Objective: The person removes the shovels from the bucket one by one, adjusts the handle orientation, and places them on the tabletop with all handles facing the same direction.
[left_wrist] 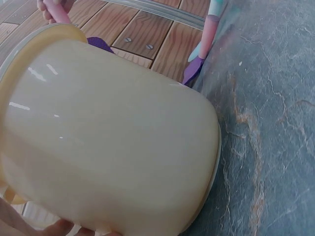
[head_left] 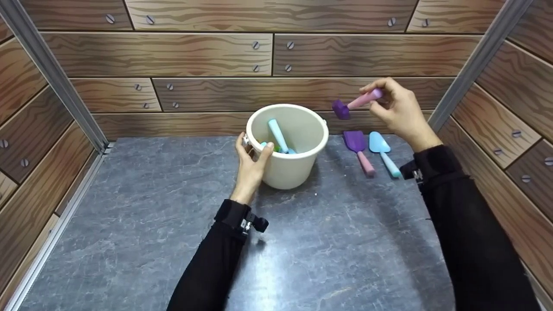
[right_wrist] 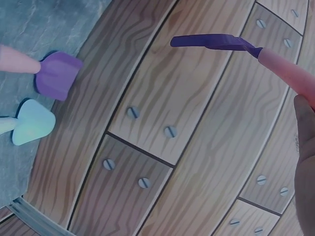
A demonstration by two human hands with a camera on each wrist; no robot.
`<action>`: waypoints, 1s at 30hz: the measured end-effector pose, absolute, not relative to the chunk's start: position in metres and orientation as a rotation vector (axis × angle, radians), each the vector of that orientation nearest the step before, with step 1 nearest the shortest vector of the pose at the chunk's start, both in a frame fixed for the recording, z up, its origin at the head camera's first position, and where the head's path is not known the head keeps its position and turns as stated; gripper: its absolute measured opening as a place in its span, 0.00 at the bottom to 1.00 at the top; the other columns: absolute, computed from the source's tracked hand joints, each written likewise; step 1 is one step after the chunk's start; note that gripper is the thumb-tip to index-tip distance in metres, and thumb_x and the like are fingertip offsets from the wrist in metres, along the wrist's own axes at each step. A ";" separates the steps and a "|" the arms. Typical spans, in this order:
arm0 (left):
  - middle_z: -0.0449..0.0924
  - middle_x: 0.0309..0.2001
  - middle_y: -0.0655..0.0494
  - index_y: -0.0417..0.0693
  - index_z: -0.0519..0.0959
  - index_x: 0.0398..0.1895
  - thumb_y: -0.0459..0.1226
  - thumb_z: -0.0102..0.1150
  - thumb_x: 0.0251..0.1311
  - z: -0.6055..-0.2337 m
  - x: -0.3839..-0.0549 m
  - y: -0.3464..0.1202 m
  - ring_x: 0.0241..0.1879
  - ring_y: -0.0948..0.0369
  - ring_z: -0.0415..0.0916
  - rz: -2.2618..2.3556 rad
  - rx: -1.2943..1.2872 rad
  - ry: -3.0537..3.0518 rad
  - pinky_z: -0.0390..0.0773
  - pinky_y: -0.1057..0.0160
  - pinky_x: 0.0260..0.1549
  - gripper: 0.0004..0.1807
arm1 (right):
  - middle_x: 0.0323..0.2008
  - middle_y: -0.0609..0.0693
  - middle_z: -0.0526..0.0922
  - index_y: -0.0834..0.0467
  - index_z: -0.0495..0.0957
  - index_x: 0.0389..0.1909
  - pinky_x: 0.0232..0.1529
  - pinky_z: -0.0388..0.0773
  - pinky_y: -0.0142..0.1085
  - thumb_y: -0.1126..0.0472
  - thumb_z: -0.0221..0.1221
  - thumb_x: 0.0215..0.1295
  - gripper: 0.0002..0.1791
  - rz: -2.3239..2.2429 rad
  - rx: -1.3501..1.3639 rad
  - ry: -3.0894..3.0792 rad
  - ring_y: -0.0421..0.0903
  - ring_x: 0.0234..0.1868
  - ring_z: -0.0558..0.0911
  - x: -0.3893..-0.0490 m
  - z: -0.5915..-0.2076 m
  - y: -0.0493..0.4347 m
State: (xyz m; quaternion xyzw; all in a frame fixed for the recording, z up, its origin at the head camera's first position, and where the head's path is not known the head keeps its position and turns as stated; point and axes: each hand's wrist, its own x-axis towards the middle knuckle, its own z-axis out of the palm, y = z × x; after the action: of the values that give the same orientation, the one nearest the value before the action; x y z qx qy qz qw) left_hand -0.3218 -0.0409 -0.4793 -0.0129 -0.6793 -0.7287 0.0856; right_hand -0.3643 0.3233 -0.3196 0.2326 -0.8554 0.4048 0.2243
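Note:
A cream bucket stands upright on the grey table. My left hand grips its left side, thumb at the rim and fingers against the outer wall. Inside the bucket lie a light-blue handle and bits of blue and green; the rest of them is hidden. Up to the right of the bucket, my right hand pinches the pink handle of a toy shovel with a purple blade. In the right wrist view that purple blade shows edge-on, held above the table.
On the table right of the bucket lie a purple shovel with a pink handle and a light-blue trowel, side by side. Wood-patterned panels rise behind, and more stand at both sides. Metal rails run along the corners.

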 end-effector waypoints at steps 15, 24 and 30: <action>0.60 0.91 0.29 0.55 0.41 0.98 0.55 0.70 0.75 -0.479 -0.322 -0.040 0.93 0.38 0.61 -2.146 -0.022 -2.042 0.61 0.37 0.94 0.61 | 0.56 0.61 0.98 0.61 0.87 0.63 0.50 0.83 0.17 0.77 0.60 0.75 0.21 1.013 0.620 -2.556 0.39 0.61 0.90 -0.369 -0.349 0.325; 0.57 0.92 0.31 0.56 0.40 0.98 0.54 0.70 0.78 -0.479 -0.322 -0.040 0.94 0.39 0.59 -2.181 -0.022 -2.027 0.60 0.38 0.95 0.60 | 0.66 0.62 0.93 0.66 0.85 0.61 0.68 0.79 0.15 0.79 0.59 0.74 0.19 1.009 0.648 -2.589 0.60 0.73 0.89 -0.376 -0.366 0.330; 0.59 0.92 0.31 0.55 0.40 0.98 0.53 0.70 0.78 -0.478 -0.322 -0.040 0.93 0.39 0.59 -2.178 -0.024 -2.020 0.60 0.38 0.95 0.60 | 0.66 0.63 0.93 0.67 0.85 0.58 0.64 0.76 0.11 0.80 0.61 0.74 0.16 0.993 0.643 -2.590 0.61 0.71 0.90 -0.379 -0.379 0.333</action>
State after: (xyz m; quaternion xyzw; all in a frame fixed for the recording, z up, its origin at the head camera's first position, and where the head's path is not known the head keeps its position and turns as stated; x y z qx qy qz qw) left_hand -0.3221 -0.0400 -0.4785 -0.0082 -0.6774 -0.7306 0.0854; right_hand -0.3786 0.3334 -0.3795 0.2236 -0.8997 0.3449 0.1468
